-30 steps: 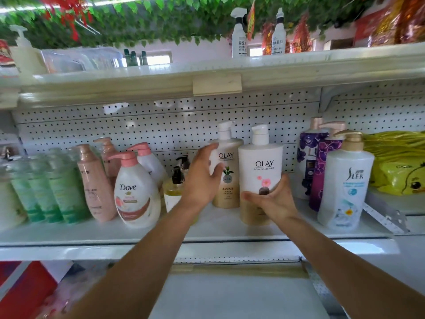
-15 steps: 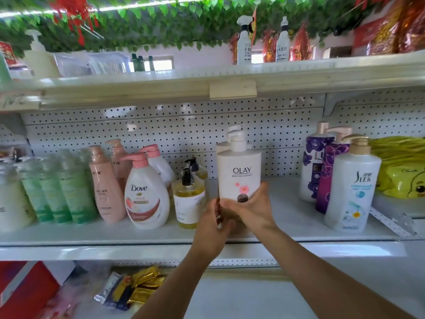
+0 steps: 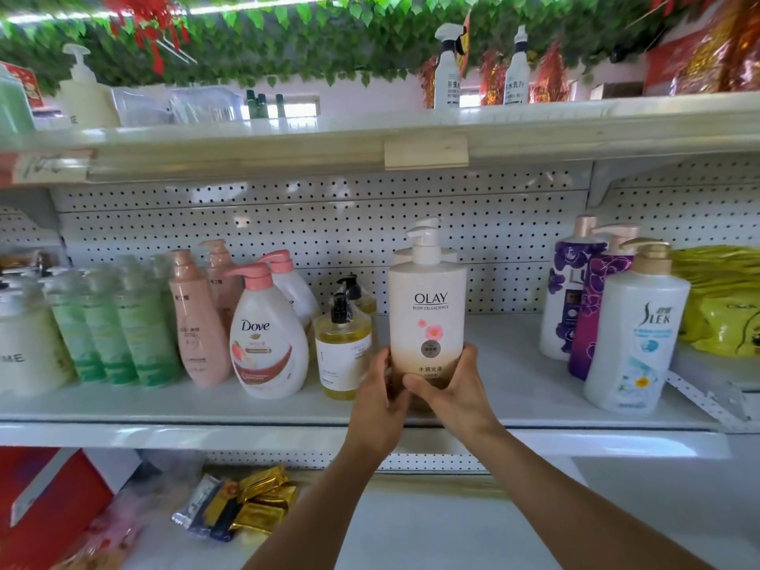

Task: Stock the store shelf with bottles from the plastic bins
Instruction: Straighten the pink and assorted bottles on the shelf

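Nearest the cam: two bare forearms reaching up from the bottom, w/ some gold-wrapped packets (image 3: pixel 263 501) lying on the lower ledge off to the left. Both hands are on the front Olay bottle (image 3: pixel 427 318) — left hand (image 3: pixel 380 399) wraps the lower left side, fingers curled round the base, and right hand (image 3: pixel 450 390) clamps the lower right, thumb across the front near the bottom. So both grips are closed on the bottle, not loose afaict. Bottle's upright, label facing out, sitting at or just over the front part of the middle shelf (image 3: pixel 514 409); can't tell if the base is fully down bc the hands cover it. Imo this is the placing/facing step: bottle's basically in its slot, so the next move calls for squaring it up, then letting go w/o tipping it. A 2nd pump top (image 3: pixel 427 224) peeks out right behind it, so prob a row of the same product. Beside it: small amber pump bottle (image 3: pixel 343 347) on the left, Dove bottle (image 3: pixel 267 335) past that, Slek bottle (image 3: pixel 635 335) well apart on the right. Pegboard (image 3: pixel 288 224) at the back.
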Available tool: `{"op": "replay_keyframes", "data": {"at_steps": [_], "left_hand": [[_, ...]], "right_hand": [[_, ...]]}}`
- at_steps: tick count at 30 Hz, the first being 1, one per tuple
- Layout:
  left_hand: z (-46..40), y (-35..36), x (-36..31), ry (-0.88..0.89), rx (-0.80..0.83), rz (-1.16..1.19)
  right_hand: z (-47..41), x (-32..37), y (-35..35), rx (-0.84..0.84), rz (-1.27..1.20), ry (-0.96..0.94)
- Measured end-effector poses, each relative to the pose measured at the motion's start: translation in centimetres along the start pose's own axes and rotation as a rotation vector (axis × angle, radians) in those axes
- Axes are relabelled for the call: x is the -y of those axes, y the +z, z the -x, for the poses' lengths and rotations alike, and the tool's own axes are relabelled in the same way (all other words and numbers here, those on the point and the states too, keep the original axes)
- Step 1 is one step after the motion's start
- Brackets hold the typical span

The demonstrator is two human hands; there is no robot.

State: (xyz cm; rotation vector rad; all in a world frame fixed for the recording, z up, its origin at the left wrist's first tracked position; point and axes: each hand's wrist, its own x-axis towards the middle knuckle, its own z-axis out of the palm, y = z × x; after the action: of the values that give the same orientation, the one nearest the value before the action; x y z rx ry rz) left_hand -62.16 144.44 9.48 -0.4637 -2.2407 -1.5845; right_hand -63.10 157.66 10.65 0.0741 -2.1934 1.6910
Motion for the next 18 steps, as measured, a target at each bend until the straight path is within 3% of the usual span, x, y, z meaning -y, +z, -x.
{"op": "replay_keyframes", "data": {"at_steps": [14,18], "left_hand": [[0.2,0.7,-1.1,-0.097,-0.012,-0.050],[1.5,1.4,-1.8,-0.069,-0.173,-0.162]], "right_hand": [[-0.3,-0.4,-0.8,0.083,0.051,0.007],[0.8,-1.0,-3.5,0.105,0.136,-0.047]]}}
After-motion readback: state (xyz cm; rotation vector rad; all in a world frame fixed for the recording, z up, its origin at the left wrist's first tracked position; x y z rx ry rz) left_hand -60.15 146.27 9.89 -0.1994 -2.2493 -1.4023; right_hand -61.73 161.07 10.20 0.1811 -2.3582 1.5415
